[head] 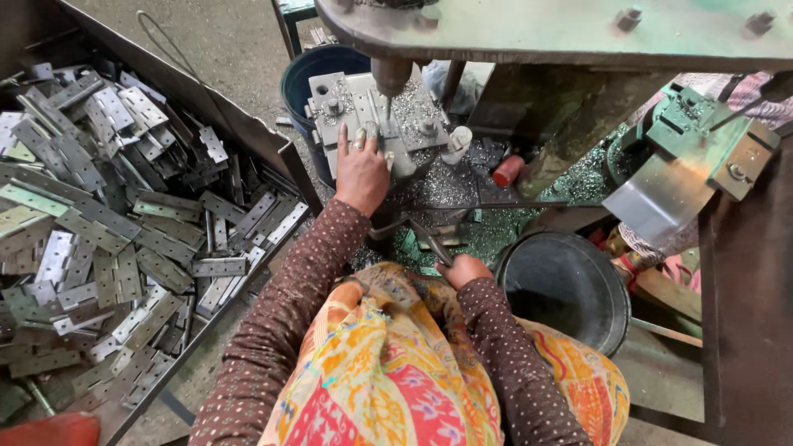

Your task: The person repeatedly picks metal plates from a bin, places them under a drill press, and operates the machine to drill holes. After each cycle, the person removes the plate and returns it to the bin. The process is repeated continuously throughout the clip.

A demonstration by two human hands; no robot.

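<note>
My left hand [361, 169] lies flat, fingers stretched, on a metal piece in the grey jig plate [343, 103] under the drill bit [387, 106] of a drill press. There is a ring on one finger. My right hand [463, 268] is closed around the end of a thin dark lever rod [496, 205] near my lap. Metal shavings [442, 186] cover the press table around the jig. My sleeves are brown with dots, over a bright patterned cloth.
A large tray of several grey metal hinges [124, 215] fills the left. A dark blue bucket [310, 70] stands behind the jig, a black bucket [566, 285] at my right. A red cap [507, 171] and a white bottle [457, 142] sit by the jig. Another machine fixture [702, 153] is far right.
</note>
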